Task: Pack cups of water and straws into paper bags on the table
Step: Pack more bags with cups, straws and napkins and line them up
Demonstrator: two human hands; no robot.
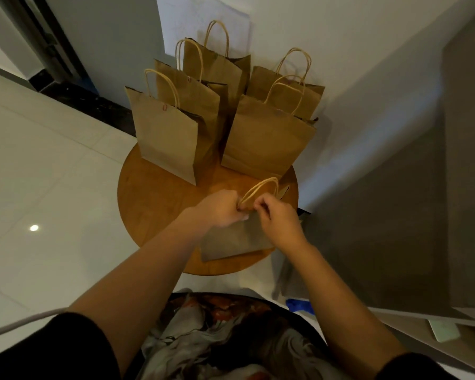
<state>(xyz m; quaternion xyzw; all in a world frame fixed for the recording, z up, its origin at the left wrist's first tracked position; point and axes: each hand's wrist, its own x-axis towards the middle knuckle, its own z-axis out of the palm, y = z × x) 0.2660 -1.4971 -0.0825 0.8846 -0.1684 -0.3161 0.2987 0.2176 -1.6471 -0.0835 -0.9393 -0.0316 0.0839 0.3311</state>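
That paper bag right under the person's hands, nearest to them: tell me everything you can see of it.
The nearest paper bag is plain brown paper, unprinted, with a twisted paper-cord loop handle sticking up at its top. It sits at the near edge of the round wooden table, apart from the standing bags behind. The left hand and right hand both pinch its top edge by the handle. Its inside is hidden.

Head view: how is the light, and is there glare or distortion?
Head view: dim, warm light; one small bright glare spot on the glossy floor at left; wide-angle bending tilts walls and the standing paper bags outward; both hands at the near bag look slightly soft.
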